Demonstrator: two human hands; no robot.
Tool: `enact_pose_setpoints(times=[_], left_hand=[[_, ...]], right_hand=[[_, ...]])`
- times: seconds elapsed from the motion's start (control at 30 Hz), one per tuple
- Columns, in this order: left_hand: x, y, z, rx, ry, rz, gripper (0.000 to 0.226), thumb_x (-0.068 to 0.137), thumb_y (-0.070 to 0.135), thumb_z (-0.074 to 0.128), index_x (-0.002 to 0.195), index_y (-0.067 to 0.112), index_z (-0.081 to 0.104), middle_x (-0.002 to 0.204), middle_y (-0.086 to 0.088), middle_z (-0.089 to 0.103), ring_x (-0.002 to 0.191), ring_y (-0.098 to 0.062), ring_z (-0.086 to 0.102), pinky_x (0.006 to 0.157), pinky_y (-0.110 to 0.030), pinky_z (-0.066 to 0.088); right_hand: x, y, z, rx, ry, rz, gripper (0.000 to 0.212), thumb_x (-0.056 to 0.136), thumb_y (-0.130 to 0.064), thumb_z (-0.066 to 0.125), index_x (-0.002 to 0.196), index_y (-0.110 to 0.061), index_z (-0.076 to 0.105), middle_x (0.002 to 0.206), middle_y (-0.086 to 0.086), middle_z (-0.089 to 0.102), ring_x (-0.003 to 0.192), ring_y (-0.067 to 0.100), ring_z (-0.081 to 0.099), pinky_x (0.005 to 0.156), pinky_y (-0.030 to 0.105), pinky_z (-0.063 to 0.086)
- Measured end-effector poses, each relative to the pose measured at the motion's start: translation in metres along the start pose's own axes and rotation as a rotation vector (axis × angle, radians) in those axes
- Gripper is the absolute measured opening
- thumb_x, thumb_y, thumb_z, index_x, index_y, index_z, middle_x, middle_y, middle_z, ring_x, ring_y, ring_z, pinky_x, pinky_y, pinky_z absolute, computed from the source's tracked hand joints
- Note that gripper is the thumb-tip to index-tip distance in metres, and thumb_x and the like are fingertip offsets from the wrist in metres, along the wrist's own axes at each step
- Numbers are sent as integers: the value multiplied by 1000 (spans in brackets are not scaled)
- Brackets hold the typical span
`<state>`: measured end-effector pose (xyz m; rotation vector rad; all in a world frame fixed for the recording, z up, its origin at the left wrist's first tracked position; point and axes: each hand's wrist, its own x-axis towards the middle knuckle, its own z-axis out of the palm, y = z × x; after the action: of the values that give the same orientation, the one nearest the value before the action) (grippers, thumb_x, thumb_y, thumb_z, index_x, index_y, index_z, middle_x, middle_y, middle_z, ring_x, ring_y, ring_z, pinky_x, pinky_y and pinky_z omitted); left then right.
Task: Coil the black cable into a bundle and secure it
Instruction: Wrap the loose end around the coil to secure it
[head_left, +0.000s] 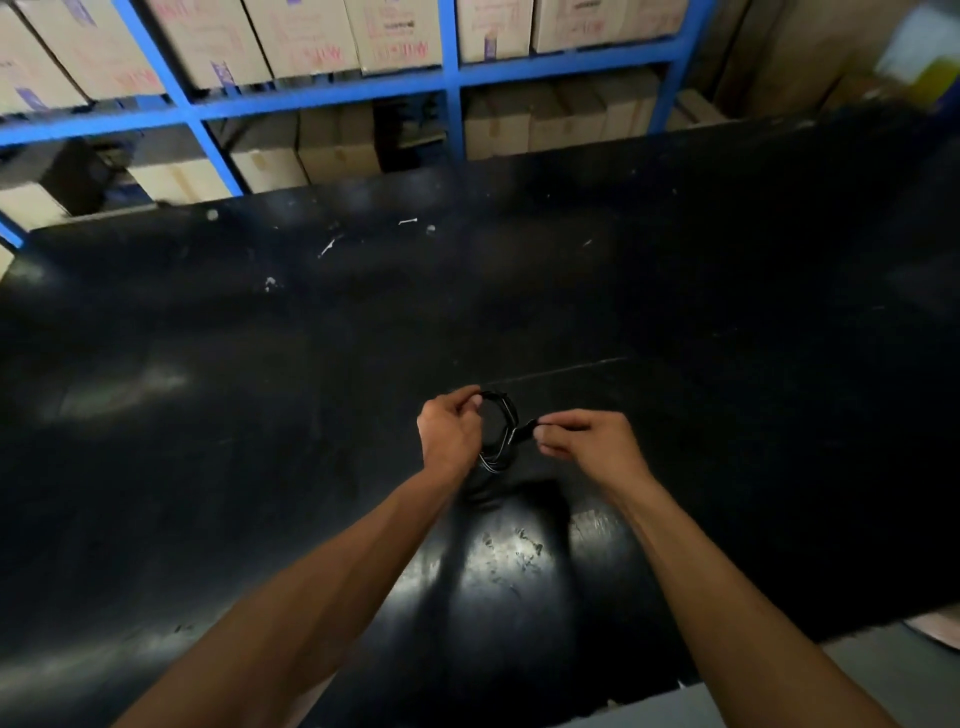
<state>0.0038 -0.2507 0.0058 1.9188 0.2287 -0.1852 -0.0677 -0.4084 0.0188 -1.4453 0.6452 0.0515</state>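
- A dark, scuffed table (311, 415) fills the view; behind it a blue shelving frame (451, 78) carries cardboard boxes (291, 36).
- The black cable (501, 431), wound into a small coil, hangs above the table's middle, between both hands.
- The left hand (449, 428) grips the coil's left side, fingers curled closed.
- The right hand (584, 441) pinches a short black end (525, 430) sticking out of the coil's right side.
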Motion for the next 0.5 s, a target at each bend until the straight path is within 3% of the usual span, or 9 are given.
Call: enact_pose_setpoints(times=[0.13,0.23,0.3,0.37,0.5], left_hand=[[-12,14,4,22,-21,145,22,92,14,63,110,14,76,96,-6,73,87,-21,72,84,-32,57],[-24,25,5,1,-12,233,21,93,10,63,110,11,76,97,-4,71,88,-16,69,81,-22,52],[-32,31,5,-28,-6,250,22,94,9,62,111,10,75,98,-4,70,90,-14,67,79,-16,50],[-37,36,5,-92,-4,241,21,94,9,62,111,11,75,97,-5,71,90,-16,69,81,-20,53],[-45,48,-1,-226,-12,218,22,93,7,62,109,15,76,98,-2,74,92,-15,71,86,-30,58]], right_hand=[[-11,-4,17,-155,144,57,6,80,-7,81,79,-4,76,65,10,75,52,13,70,60,18,60],[-14,-9,28,-185,280,80,15,79,-13,79,68,-6,74,55,7,71,38,10,62,48,22,54],[-18,-17,37,-71,343,92,14,76,-14,79,68,-4,75,60,8,72,33,10,56,40,22,47],[-23,-26,44,95,367,124,12,76,-12,80,70,-5,74,67,10,74,35,10,54,37,21,42],[-29,-44,49,368,279,276,9,81,-14,80,86,-8,75,80,6,78,56,9,65,43,20,46]])
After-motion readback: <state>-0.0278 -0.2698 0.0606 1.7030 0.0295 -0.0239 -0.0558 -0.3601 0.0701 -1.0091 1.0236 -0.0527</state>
